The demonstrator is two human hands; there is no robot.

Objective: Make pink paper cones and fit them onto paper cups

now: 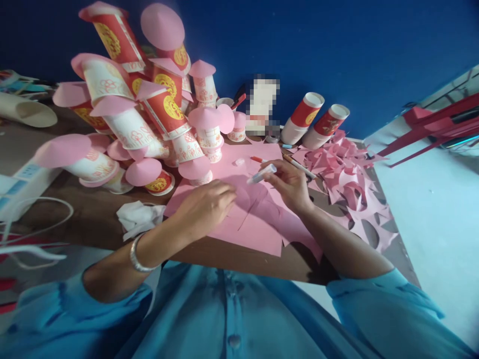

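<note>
My right hand [290,185] is closed round a small white tube [264,173], its tip pointing down and left over pink paper. My left hand [209,207] rests at the left part of the pink sheets [258,234], fingers bent and pressed together; whatever they hold, if anything, is hidden. A pink paper piece [245,195] lies between the hands, with dark slits or lines in the paper beside it. Just beyond my left hand stands a small cup with a pink cone top [194,168]. A small clear cap-like piece [238,162] lies behind the tube.
Stacked paper cups with pink cone roofs [127,122] crowd the left. Two cup stacks [303,117] stand at the back, near pink paper scraps [352,179] on the right. A crumpled white tissue [138,219] lies front left. Pens [299,165] lie behind my right hand.
</note>
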